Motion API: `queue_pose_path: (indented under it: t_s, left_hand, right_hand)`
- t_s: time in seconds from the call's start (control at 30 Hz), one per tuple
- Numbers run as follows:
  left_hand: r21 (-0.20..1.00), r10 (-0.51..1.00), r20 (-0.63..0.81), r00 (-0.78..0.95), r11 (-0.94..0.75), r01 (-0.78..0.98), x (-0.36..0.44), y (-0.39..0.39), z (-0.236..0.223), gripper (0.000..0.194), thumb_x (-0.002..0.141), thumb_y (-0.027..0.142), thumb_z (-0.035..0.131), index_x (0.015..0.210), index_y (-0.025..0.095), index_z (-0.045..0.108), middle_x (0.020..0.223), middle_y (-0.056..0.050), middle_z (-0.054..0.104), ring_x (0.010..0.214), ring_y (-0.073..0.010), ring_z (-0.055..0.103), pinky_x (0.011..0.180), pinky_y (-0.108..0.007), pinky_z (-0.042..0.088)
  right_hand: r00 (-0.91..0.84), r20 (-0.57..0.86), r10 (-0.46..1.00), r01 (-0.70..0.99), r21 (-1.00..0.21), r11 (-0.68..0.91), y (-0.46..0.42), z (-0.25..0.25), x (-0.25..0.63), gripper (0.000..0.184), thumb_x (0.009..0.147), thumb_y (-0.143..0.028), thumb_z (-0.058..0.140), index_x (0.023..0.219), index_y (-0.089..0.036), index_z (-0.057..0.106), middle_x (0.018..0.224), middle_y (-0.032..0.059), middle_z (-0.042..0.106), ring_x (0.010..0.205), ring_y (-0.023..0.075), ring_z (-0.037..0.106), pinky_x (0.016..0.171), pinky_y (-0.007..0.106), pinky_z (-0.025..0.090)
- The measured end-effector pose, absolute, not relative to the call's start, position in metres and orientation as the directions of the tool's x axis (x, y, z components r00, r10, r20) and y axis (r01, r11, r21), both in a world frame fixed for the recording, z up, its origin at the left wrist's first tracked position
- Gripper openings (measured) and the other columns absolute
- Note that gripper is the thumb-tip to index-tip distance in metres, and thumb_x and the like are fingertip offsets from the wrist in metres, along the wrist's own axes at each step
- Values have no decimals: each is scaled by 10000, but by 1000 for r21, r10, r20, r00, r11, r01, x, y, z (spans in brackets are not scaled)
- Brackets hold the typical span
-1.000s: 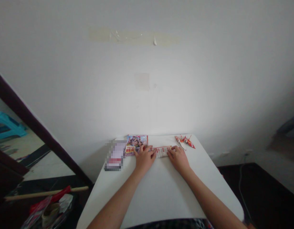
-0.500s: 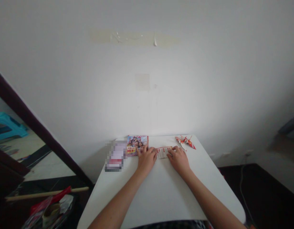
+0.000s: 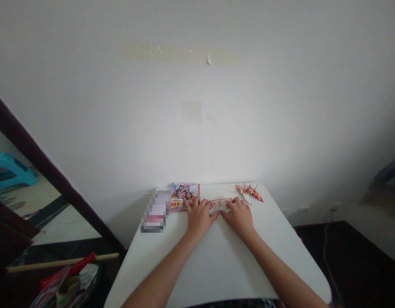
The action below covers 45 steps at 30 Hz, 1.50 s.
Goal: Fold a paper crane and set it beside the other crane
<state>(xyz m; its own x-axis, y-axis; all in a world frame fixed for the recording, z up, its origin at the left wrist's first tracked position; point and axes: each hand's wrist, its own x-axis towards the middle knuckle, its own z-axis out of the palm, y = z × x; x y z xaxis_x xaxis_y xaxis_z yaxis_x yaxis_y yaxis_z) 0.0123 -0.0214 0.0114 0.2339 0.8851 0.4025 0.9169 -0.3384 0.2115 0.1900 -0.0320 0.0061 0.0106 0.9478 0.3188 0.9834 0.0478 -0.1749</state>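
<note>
A printed strip of paper (image 3: 219,205), whitish with red marks and seemingly folded, lies on the white table between my two hands. My left hand (image 3: 200,215) has its fingers over the strip's left end, with the thumb at its near edge. On the right end, my right hand (image 3: 240,215) holds the paper the same way, and the two thumbs point toward each other, close together. Partly behind my left fingers is a colourful printed leaflet (image 3: 185,192). A red and white origami crane (image 3: 249,192) sits beyond my right hand.
A pixelated phone-like object (image 3: 155,211) lies on the table (image 3: 216,269) at the left. The wall (image 3: 197,149) stands right behind the table. On the floor to the left are a wooden stick (image 3: 63,263) and a bin or bag of rubbish (image 3: 72,286).
My thumbs have come in closer to each other along the paper's near edge. The strip now looks narrower from front to back. The leaflet and crane stay put.
</note>
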Motion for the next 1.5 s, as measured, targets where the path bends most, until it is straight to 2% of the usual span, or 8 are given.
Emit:
queue_pose_path:
  t_s: [0.37, 0.53, 0.73, 0.83, 0.93, 1.07, 1.2, 1.5]
  left_hand:
    - [225, 920, 324, 221, -302, 926, 8, -16, 12, 397, 850, 599, 628, 1141, 344, 719, 1213, -53, 689, 1279, -346, 458, 1141, -785, 55]
    - [245, 940, 274, 204, -273, 930, 4, -13, 10, 396, 818, 578, 679, 1163, 386, 714, 1291, -40, 664, 1306, -356, 428, 1143, -779, 62]
    - [270, 949, 227, 219, -277, 922, -1, -10, 6, 392, 842, 535, 665, 1218, 426, 687, 1378, -15, 627, 1362, -380, 391, 1100, -836, 78]
    - [261, 956, 188, 225, -269, 927, -4, -9, 6, 398, 863, 528, 631, 1253, 453, 663, 1480, 2, 552, 1417, -399, 332, 1080, -855, 83]
    - [253, 968, 131, 215, -242, 937, -8, -7, 7, 414, 874, 537, 598, 1284, 493, 632, 1604, 34, 399, 1487, -427, 216, 1063, -865, 92]
    - [238, 974, 72, 217, -228, 944, -13, -5, 7, 444, 884, 558, 555, 1326, 530, 584, 1666, 42, 262, 1527, -456, 102, 1049, -871, 92]
    - [244, 973, 23, 230, -229, 942, -17, -4, 8, 462, 910, 552, 501, 1371, 551, 522, 1682, 40, 211, 1539, -452, 42, 1042, -868, 120]
    - [246, 963, -76, 260, -235, 941, -24, 2, 12, 484, 937, 543, 439, 1420, 576, 431, 1690, 40, 176, 1545, -437, 11, 1036, -871, 73]
  right_hand:
    - [56, 298, 953, 968, -252, 22, -29, 5, 191, 399, 861, -559, 665, 1131, -266, 685, 1160, 97, 608, 1116, 264, 550, 934, 373, 421]
    - [71, 296, 953, 956, -293, 19, -27, 0, 194, 385, 861, -517, 674, 1157, -270, 679, 1189, 91, 604, 1137, 261, 549, 962, 379, 412]
    - [73, 283, 956, 945, -327, 24, -25, -1, 197, 343, 859, -456, 684, 1155, -282, 682, 1198, 77, 606, 1150, 258, 546, 971, 379, 403]
    - [74, 270, 960, 940, -341, 24, -25, 0, 198, 332, 859, -415, 683, 1165, -288, 681, 1202, 70, 606, 1148, 256, 546, 967, 378, 405]
    - [68, 251, 966, 937, -349, 24, -25, 0, 200, 328, 863, -382, 675, 1178, -293, 682, 1218, 67, 602, 1141, 252, 546, 963, 377, 407]
    - [57, 247, 967, 933, -358, 36, -24, -1, 205, 305, 879, -329, 649, 1181, -311, 688, 1236, 61, 595, 1157, 244, 536, 980, 375, 401]
    - [46, 230, 972, 925, -378, 46, -22, -4, 209, 318, 905, -285, 609, 1211, -332, 680, 1268, 47, 589, 1165, 247, 526, 995, 385, 392]
    - [8, 201, 980, 919, -387, 72, -19, -6, 215, 389, 925, -207, 538, 1254, -364, 674, 1324, 18, 593, 1159, 245, 512, 1011, 392, 379]
